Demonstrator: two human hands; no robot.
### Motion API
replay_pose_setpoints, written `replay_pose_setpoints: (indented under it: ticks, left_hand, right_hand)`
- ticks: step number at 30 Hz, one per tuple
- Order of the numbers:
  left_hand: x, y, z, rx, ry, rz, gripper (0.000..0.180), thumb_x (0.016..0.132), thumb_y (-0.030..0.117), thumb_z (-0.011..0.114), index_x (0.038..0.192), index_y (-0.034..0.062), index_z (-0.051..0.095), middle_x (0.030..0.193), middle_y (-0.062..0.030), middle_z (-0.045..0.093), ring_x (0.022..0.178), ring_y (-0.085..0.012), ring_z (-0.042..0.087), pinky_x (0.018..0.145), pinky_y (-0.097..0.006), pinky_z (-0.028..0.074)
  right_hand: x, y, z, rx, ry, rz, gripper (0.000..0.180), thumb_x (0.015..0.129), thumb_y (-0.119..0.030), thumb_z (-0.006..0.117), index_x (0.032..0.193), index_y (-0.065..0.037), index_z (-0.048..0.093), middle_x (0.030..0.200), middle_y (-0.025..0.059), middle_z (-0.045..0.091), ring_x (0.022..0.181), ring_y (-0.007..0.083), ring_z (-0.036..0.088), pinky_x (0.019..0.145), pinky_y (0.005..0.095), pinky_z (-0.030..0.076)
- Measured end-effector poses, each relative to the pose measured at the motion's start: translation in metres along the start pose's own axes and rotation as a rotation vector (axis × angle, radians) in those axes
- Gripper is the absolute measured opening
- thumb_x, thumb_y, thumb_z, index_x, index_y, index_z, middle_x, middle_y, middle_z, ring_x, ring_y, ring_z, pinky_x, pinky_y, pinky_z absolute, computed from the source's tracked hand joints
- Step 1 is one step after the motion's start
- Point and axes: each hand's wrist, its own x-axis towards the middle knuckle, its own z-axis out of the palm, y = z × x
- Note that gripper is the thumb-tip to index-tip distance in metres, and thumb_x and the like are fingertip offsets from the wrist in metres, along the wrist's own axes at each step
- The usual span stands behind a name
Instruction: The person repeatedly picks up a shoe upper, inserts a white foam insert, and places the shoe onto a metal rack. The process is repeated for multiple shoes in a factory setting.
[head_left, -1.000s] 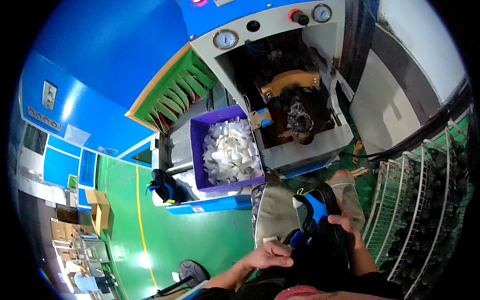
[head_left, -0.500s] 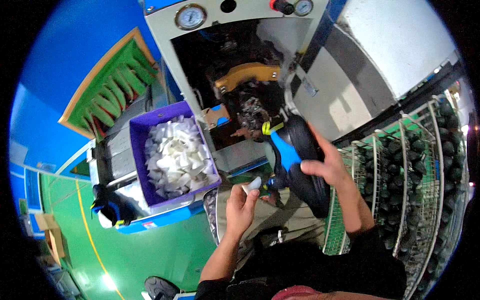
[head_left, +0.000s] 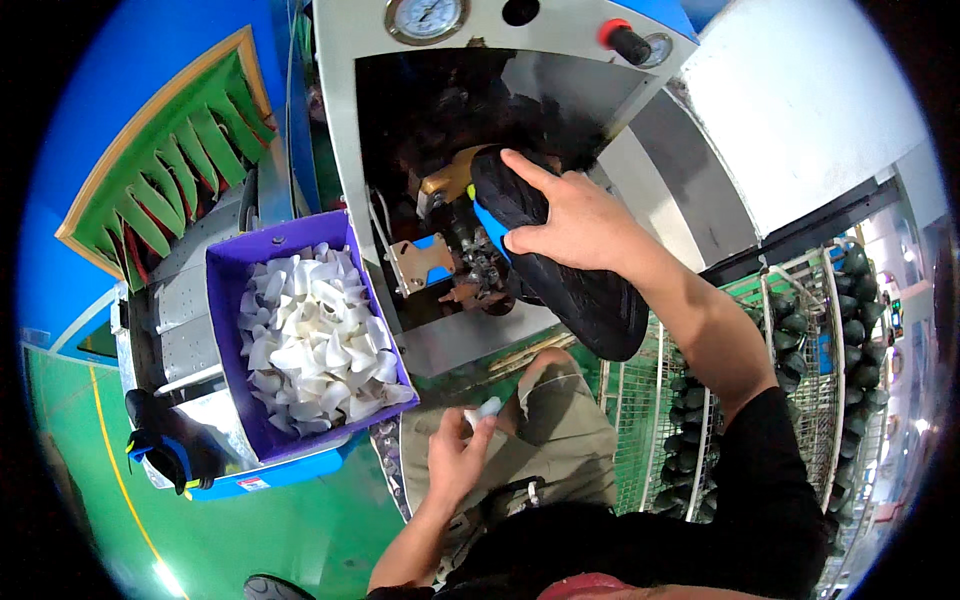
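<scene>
Head view: seated at grey metal press machine
Right hand: fingers wrapped over black fabric shoe upper, pushing it into the machine opening
Left hand: pinching small white curved piece over lap
Nearby: purple plastic bin full of white pieces

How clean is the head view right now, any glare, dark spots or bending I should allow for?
Head view: strong fisheye bending, so the grey machine housing curves toward the black rim; glare washes out the white paper pieces in the purple plastic bin and spots the green floor; the machine's open cavity behind the black shoe is deeply shadowed; right hand and left hand look sharp.
</scene>
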Motion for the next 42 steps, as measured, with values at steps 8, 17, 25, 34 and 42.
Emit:
replay_pose_setpoints:
  ticks: [8,17,25,34,42]
  left_hand:
    - [-0.014,0.029,-0.066,0.034,0.444,0.445,0.034,0.086,0.018,0.082,0.112,0.0025,0.066,0.096,-0.0171,0.075,0.085,-0.0283,0.074,0.077,-0.037,0.057]
    - [-0.008,0.08,-0.099,0.375,0.678,0.439,0.034,0.093,0.01,0.071,0.125,-0.001,0.065,0.116,-0.0194,0.071,0.108,-0.0353,0.069,0.094,-0.041,0.053]
    - [-0.023,0.103,0.004,0.169,0.133,0.414,0.024,0.098,0.023,0.066,0.104,0.0004,0.072,0.094,-0.0197,0.072,0.085,-0.0398,0.07,0.075,-0.044,0.056]
    - [-0.056,0.051,0.021,-1.087,-0.781,-0.277,0.086,0.097,0.076,0.045,0.15,0.0075,0.046,0.133,-0.0122,0.064,0.114,-0.0235,0.067,0.102,-0.039,0.054]
    - [-0.074,0.026,0.023,0.036,-0.624,-0.092,0.049,0.09,0.044,0.077,0.114,0.0032,0.066,0.105,-0.0057,0.066,0.103,-0.0176,0.06,0.097,-0.036,0.049]
  right_hand:
    - [0.012,0.007,0.029,0.042,0.322,-0.073,0.078,0.087,-0.046,0.071,0.157,-0.027,0.043,0.112,0.0283,0.064,0.105,0.0466,0.065,0.096,0.0505,0.051]
    - [-0.01,0.009,0.042,-0.005,0.483,-0.103,0.08,0.092,-0.042,0.07,0.162,-0.033,0.033,0.102,0.0244,0.057,0.091,0.0462,0.063,0.083,0.0519,0.052]
    - [-0.115,0.027,0.055,0.015,0.707,-0.25,0.083,0.091,-0.028,0.073,0.162,-0.015,0.033,0.109,0.033,0.054,0.095,0.0518,0.056,0.087,0.0542,0.049]
    - [-0.296,0.028,0.081,0.012,0.156,-0.53,0.061,0.085,-0.02,0.08,0.14,-0.006,0.059,0.138,0.0313,0.049,0.121,0.0522,0.055,0.1,0.0565,0.049]
    - [-0.153,0.046,0.08,2.003,-0.328,0.028,0.054,0.102,-0.014,0.06,0.15,0.001,0.039,0.14,0.0325,0.053,0.128,0.0517,0.057,0.103,0.0646,0.051]
